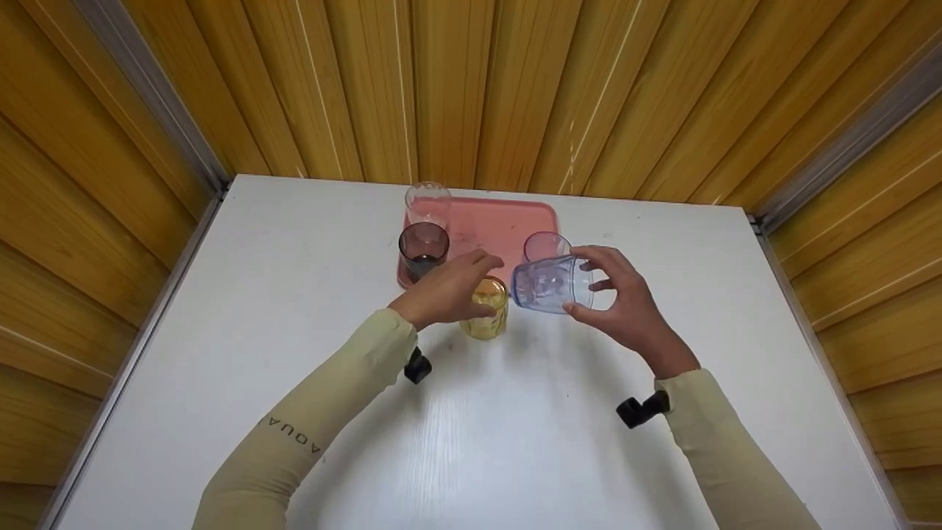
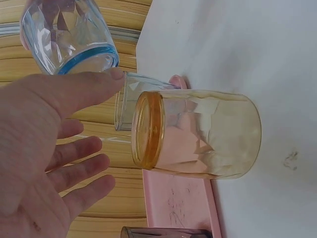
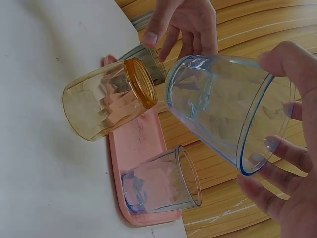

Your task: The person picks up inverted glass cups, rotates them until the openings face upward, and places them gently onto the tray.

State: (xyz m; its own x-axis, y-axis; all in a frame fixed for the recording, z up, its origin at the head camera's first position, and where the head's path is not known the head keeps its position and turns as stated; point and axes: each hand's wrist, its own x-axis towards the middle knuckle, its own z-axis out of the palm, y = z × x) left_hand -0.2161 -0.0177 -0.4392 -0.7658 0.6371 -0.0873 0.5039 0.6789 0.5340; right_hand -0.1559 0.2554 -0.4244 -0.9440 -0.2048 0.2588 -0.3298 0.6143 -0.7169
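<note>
My right hand (image 1: 622,302) grips a clear blue-tinted glass (image 1: 543,285) by its wide rim, fingers and thumb curled around it. The glass lies tilted on its side in the air, its base towards the left. Under and beside my left hand (image 1: 447,291), a yellow glass (image 1: 486,322) stands on the table, its thick amber end (image 2: 148,130) up. The left hand's fingers are extended and hold nothing. In the left wrist view, its thumb tip is close to the blue glass's base; whether they touch, I cannot tell.
Behind the hands lies a pink tray (image 1: 508,221). On its right side stands a bluish-purple glass (image 3: 161,183); at its left are a dark grey glass (image 1: 425,243) and a clear glass (image 1: 428,200). Wood-look panels (image 1: 456,88) enclose the white table (image 1: 294,250).
</note>
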